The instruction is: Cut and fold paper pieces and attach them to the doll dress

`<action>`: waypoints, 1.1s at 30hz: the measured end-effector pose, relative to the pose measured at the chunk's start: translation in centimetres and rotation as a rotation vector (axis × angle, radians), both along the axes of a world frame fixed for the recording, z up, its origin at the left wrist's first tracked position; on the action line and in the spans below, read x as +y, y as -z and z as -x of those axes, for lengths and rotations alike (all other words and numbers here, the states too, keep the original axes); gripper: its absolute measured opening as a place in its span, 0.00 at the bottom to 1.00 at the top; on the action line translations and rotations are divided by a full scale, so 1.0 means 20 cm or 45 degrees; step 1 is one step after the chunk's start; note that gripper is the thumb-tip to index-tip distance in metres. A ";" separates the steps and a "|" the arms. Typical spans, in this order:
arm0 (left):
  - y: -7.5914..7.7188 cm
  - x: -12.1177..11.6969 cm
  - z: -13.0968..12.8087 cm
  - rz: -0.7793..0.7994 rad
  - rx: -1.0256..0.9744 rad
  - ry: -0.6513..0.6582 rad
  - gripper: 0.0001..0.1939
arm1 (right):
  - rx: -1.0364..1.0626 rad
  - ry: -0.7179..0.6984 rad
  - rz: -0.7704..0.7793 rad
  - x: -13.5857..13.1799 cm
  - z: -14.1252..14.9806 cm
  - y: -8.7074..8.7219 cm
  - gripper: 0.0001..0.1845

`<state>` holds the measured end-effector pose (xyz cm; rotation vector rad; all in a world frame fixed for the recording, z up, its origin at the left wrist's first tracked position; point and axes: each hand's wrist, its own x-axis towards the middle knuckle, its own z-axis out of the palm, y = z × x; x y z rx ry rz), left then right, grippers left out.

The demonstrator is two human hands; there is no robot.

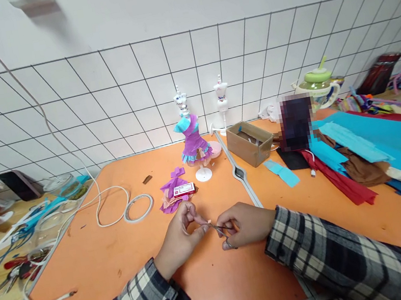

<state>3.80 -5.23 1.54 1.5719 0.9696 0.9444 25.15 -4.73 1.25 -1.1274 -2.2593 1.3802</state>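
Note:
My right hand (241, 224) is closed around the handles of small scissors (220, 231), blades pointing left. Close beside it, my left hand (184, 233) pinches a tiny peach-coloured piece (209, 222) at the blade tips; whether the blades are parted on it I cannot make out. Beyond my hands lies a pile of purple and peach crepe paper (169, 204) with a small red and white box (183, 189) on it. Farther back, a miniature dress form (193, 138) wears a purple and blue paper dress with a ruffled hem.
A bare white dress form (221, 97) stands by the tiled wall. An open cardboard box (249, 144) is to its right, near a blue paper strip (282, 173). Left are a tape roll (138, 208) and white cable (98, 209). Coloured crepe sheets (373, 140) cover the right side.

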 end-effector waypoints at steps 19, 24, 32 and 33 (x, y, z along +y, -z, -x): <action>0.00 0.02 0.01 0.045 -0.016 -0.023 0.20 | 0.020 -0.002 0.020 0.00 0.01 0.00 0.13; 0.00 0.02 0.00 0.053 -0.005 -0.021 0.20 | 0.013 0.015 -0.007 -0.01 0.01 0.00 0.11; 0.02 0.01 0.00 0.081 -0.014 0.014 0.21 | -0.016 0.034 -0.009 -0.01 0.01 -0.01 0.14; 0.02 0.02 0.00 0.085 -0.015 0.012 0.21 | -0.016 0.034 -0.005 -0.01 0.01 -0.01 0.14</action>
